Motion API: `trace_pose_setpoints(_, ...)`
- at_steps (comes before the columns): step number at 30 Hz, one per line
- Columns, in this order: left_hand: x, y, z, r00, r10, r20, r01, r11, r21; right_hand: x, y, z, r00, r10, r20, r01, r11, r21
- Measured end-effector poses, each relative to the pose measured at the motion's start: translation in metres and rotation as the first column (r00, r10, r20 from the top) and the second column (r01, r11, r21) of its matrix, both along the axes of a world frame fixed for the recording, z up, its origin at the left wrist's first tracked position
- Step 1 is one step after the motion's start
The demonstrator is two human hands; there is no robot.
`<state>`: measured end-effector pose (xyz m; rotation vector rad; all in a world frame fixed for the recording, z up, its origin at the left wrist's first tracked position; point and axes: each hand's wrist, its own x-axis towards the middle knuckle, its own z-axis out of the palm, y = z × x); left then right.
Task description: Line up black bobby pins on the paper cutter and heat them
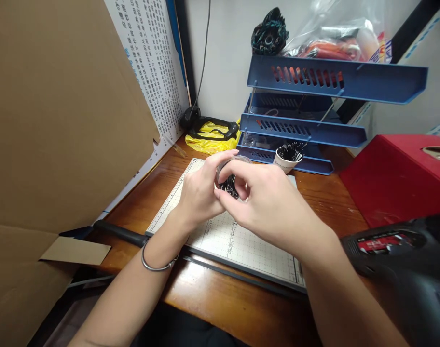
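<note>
Above the paper cutter (213, 241), my left hand (201, 190) is wrapped around a small clear round plastic container (243, 158). Thin black strips with shiny ends (228, 185) fill it; their exact kind is too small to tell. My right hand (265, 190) curls over the container's mouth, thumb and index finger bent about the strips. The other right fingers dip in at the near side, and what they grip is partly hidden. Behind my right hand a white paper cup (285, 165) holds more thin black strips, standing upright.
A blue tiered tray (336, 79) stands at the back, with a yellow bag (213, 143) left of it. A red box (404, 178) and a black power tool (397, 255) sit at right. Cardboard (68, 111) walls the left, near the cutter's black handle (120, 232).
</note>
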<state>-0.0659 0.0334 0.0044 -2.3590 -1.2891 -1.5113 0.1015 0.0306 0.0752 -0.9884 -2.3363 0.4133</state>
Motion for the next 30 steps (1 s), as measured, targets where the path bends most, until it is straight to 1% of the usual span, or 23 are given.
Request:
trace_pose_setpoints(3, 0.001, 0.001, 0.0, 1.0, 0.022, 0.009, -0.022, 1.0, -0.004, 0.003, 0.001, 0.0, 0.999, 0.019, 0.034, -0.019, 1.0, -0.001)
trace_pose_setpoints(7, 0.002, 0.001, 0.0, 0.998, 0.053, 0.017, -0.053, 0.998, -0.017, 0.009, 0.004, 0.003, 0.998, 0.005, 0.056, -0.002, 0.999, -0.049)
trace_pose_setpoints(13, 0.0, 0.003, -0.003, 1.0, 0.011, 0.02, -0.01, 0.999, -0.032, 0.016, 0.008, 0.004, 0.998, -0.02, 0.061, 0.027, 0.994, -0.106)
trace_pose_setpoints(19, -0.001, 0.004, -0.003, 1.0, 0.003, 0.002, -0.003, 1.0, -0.015, 0.021, 0.01, 0.006, 0.997, -0.04, 0.071, 0.047, 0.994, -0.094)
trace_pose_setpoints(22, -0.001, 0.004, -0.004, 1.0, -0.006, -0.002, 0.006, 1.0, -0.014, 0.021, 0.008, 0.008, 0.986, -0.125, 0.11, 0.131, 0.99, -0.058)
trace_pose_setpoints(25, -0.002, 0.004, -0.005, 1.0, -0.017, -0.014, 0.017, 1.0, -0.011, 0.018, 0.005, 0.008, 0.953, -0.217, 0.212, 0.224, 0.975, -0.007)
trace_pose_setpoints(30, -0.001, 0.006, -0.006, 0.998, -0.04, -0.04, 0.043, 0.997, 0.063, 0.013, 0.002, 0.011, 0.883, -0.281, 0.375, 0.285, 0.957, 0.046)
